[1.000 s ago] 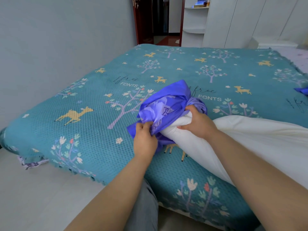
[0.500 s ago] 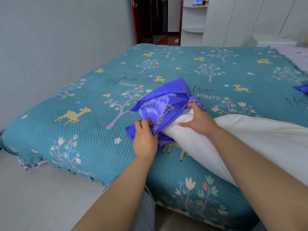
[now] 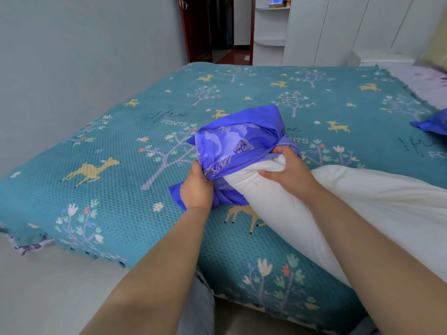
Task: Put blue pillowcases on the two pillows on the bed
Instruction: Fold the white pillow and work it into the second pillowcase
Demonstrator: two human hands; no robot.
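Pillowcase (image 3: 238, 139), blue and bunched, sits over only the tip of the white pillow (image 3: 350, 209) near the front edge of the teal bedspread (image 3: 108, 146); the left hand (image 3: 196, 188) pinches the case's open hem while the right hand (image 3: 289, 171) squeezes the pillow's end into the mouth. From here the wadded fabric could jam or twist round the stuffing, or the hem could slip from the pinch. A second blue piece (image 3: 433, 123) lies at the right edge.
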